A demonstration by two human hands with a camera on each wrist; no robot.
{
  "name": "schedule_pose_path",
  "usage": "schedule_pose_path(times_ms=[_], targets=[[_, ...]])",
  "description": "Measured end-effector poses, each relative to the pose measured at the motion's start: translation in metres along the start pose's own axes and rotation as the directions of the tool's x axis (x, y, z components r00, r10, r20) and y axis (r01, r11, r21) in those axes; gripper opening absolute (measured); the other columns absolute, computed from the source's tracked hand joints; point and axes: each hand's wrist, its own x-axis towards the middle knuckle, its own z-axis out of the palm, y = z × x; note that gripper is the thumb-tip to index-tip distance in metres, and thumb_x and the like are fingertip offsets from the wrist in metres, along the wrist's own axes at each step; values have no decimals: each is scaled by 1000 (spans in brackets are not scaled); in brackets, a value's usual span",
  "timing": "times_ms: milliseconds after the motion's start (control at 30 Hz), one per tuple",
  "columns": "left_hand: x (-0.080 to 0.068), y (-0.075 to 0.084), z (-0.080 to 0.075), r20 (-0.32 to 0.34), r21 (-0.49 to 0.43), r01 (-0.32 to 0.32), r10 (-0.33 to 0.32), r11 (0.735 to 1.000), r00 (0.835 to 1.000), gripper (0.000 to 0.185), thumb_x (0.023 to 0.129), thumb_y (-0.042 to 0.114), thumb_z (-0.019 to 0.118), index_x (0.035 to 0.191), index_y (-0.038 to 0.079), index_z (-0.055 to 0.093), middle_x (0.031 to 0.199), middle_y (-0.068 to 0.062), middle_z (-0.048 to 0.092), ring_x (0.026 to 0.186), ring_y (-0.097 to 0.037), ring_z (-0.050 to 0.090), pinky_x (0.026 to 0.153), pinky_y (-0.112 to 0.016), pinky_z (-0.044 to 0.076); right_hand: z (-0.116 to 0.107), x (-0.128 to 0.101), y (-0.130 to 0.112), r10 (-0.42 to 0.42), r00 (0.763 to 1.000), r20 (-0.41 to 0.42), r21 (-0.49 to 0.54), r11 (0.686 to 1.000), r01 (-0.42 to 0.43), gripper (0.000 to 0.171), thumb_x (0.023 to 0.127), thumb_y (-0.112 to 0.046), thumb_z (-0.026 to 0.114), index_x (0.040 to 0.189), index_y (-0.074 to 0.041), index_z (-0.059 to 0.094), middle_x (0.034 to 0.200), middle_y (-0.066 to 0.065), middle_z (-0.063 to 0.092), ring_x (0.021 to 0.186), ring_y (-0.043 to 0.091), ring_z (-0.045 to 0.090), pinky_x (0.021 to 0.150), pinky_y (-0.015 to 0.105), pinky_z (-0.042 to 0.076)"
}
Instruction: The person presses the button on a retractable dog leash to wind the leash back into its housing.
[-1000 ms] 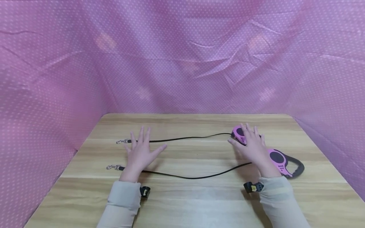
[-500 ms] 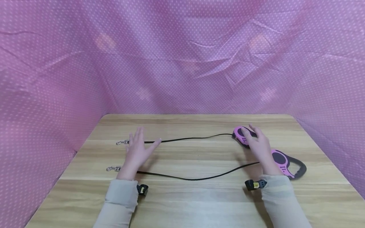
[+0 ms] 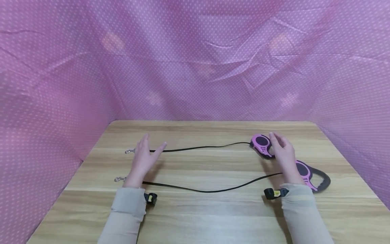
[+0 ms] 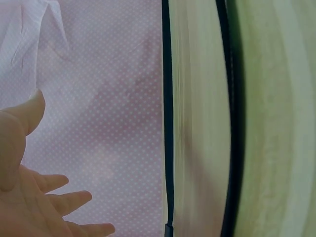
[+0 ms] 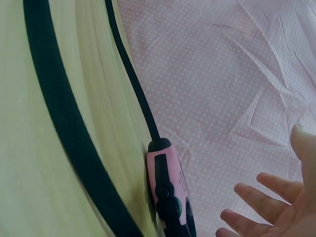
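Note:
Two pink-and-black retractable dog leashes lie on the table with their black cords drawn out to the left. The far leash sits just left of my right hand, which is raised with spread, relaxed fingers and holds nothing. Partly behind my right wrist lies the near leash, its dark loop handle pointing right. My left hand hovers over the cord ends, thumb apart from the fingers, gripping nothing. Beyond it show the far metal clip and the near metal clip. In the right wrist view the far leash stands beside my fingers.
The wooden table fills the lower view. Pink dotted cloth hangs behind it and along both sides. The far cord runs nearly straight, while the near cord sags toward me.
My right hand has moved right off the far leash, uncovering it. My left hand has shifted slightly left, and both hands have turned from palms down to more sideways. The leashes stay in place.

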Motion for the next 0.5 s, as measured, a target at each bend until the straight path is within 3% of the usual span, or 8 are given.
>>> schedule_pose_path(times_ms=[267, 500], targets=[[8, -6, -9, 8, -86, 39, -38, 996, 999, 101, 93, 65, 50, 159, 6, 1, 165, -23, 5, 150, -47, 10, 117, -66, 13, -3, 4, 6, 65, 998, -18, 57, 996, -64, 79, 97, -64, 42, 151, -6, 37, 156, 17, 38, 145, 36, 33, 120, 50, 23], [13, -9, -14, -1, -134, 62, -62, 989, 998, 98, 95, 59, 54, 158, 6, 2, 164, -24, 8, 149, -46, 13, 118, -63, 15, -4, 4, 8, 92, 996, -15, 47, 995, -91, 75, 99, -58, 43, 150, -3, 38, 155, 18, 39, 146, 36, 32, 120, 48, 24]])
